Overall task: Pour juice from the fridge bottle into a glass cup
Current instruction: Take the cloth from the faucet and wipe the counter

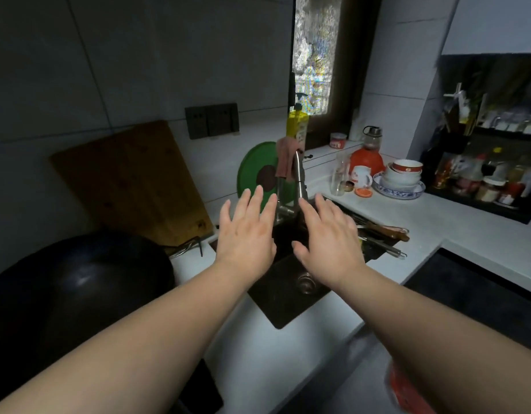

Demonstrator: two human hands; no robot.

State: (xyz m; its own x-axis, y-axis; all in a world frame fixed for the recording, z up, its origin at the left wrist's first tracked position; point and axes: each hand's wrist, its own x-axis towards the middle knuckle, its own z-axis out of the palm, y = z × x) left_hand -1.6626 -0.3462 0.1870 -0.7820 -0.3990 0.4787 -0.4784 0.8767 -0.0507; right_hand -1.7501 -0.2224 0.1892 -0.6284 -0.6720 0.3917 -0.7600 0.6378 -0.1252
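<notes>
My left hand point(246, 234) and my right hand point(328, 240) are stretched out side by side above a dark sink point(288, 312), palms down, fingers straight and spread, holding nothing. A clear glass cup point(339, 177) stands upright on the white counter to the right of the steel faucet point(298, 174), well beyond my right hand. No juice bottle and no fridge are in view.
A black wok point(79, 294) sits at the left, with a wooden board point(130, 180) and a green board point(255, 171) against the wall. Stacked bowls point(403, 177), a white mug point(361, 176) and a spice rack point(482, 174) crowd the right. Knives point(383, 231) lie across the sink's right edge.
</notes>
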